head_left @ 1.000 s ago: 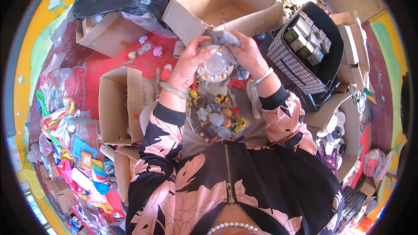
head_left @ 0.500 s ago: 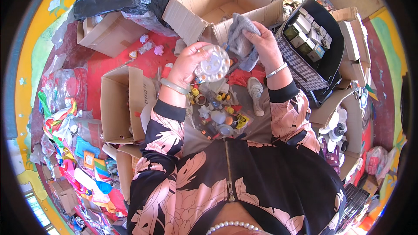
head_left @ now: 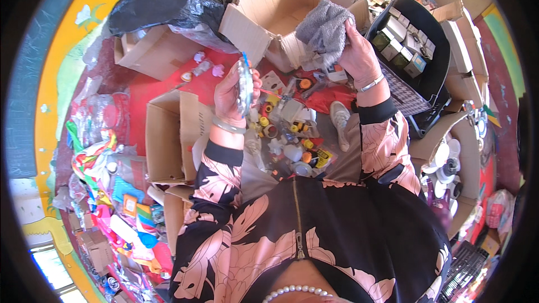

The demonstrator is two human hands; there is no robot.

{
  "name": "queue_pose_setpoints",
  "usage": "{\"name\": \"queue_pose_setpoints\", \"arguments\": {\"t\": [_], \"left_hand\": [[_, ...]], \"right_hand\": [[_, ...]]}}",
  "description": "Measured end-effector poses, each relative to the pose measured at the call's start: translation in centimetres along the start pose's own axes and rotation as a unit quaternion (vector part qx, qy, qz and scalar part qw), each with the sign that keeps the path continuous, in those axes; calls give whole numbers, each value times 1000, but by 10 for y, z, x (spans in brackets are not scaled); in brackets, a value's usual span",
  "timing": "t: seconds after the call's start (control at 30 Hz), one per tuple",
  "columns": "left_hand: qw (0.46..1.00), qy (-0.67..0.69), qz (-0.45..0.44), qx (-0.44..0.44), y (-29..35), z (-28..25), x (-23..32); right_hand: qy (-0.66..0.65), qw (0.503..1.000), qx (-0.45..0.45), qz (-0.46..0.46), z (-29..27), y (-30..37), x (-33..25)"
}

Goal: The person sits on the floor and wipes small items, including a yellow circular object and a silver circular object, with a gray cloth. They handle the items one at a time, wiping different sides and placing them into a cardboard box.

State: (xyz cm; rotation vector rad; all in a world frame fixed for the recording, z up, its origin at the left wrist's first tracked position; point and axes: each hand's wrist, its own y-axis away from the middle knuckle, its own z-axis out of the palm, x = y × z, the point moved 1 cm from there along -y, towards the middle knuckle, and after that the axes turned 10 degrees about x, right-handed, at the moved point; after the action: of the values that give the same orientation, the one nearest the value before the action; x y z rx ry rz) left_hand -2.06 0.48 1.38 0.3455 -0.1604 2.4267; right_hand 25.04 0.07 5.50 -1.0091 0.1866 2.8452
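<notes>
My left hand (head_left: 227, 100) is closed on a clear round plastic case (head_left: 245, 88), which is turned nearly edge-on with a blue bit at its top. Fingers and thumb press it from both sides. To the right, my right hand (head_left: 360, 59) grips a grey fluffy cloth (head_left: 324, 29) that hangs in folds away from the case. Below and between the hands, a pile of small bottles and plastic pieces lies by my legs, among them a yellow-labelled packet (head_left: 321, 157) and a small round item with an orange top (head_left: 305, 83).
An open cardboard box (head_left: 247, 27) stands ahead, beside a black plastic bag (head_left: 168, 3). At right are a black bin (head_left: 441, 67) of small boxes and a carton (head_left: 470, 160) of white round things. Another open carton (head_left: 163, 151) stands at left, near heaped colourful goods (head_left: 120, 213).
The round case has turned from face-on to nearly edge-on and shifted left. My right hand has lifted the cloth slightly away to the right, where it shows more spread out.
</notes>
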Motion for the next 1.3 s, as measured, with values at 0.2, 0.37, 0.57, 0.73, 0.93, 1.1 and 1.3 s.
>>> {"name": "queue_pose_setpoints", "arguments": {"t": [0.2, 0.37, 0.57, 0.73, 0.93, 1.1, 1.3], "left_hand": [[993, 112, 5, 24, 30, 43, -2], [998, 22, -20, 47, 38, 89, -15], [909, -318, 210, 168, 58, 89, -23], [906, -256, 238, 240, 68, 88, -36], [966, -41, 142, 211, 72, 94, -39], [976, 43, 102, 188, 83, 128, -43], [979, 83, 143, 122, 103, 171, -48]], "right_hand": [[131, 978, -124, 104, 12, 18, 24], [82, 942, -260, 193, 56, 55, 83], [121, 901, -345, 234, 50, 67, 96], [178, 884, -357, 243, 41, 63, 95], [203, 857, -383, 278, 39, 81, 69], [49, 898, -346, 265, 33, 93, 76], [-68, 954, -117, 268, 23, 74, 70]]}}
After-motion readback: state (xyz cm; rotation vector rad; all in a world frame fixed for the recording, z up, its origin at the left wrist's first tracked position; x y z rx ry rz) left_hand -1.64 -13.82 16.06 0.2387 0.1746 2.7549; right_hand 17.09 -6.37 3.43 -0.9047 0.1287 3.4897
